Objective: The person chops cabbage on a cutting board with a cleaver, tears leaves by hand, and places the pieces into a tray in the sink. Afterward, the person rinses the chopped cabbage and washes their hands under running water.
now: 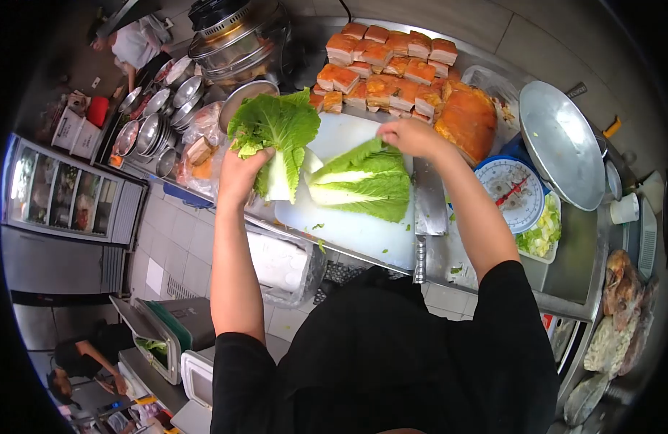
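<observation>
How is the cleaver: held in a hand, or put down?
Put down. The cleaver lies at the right edge of the cutting board, its handle untouched; the left hand and right hand are at lettuce leaves.

Both bare forearms [233, 267] extend forward, left fingers [260, 157] curled, right fingers [390, 130] pinched together.

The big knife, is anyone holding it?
No, the knife lies by the cutting board, while the left hand and right hand are at the lettuce.
</observation>
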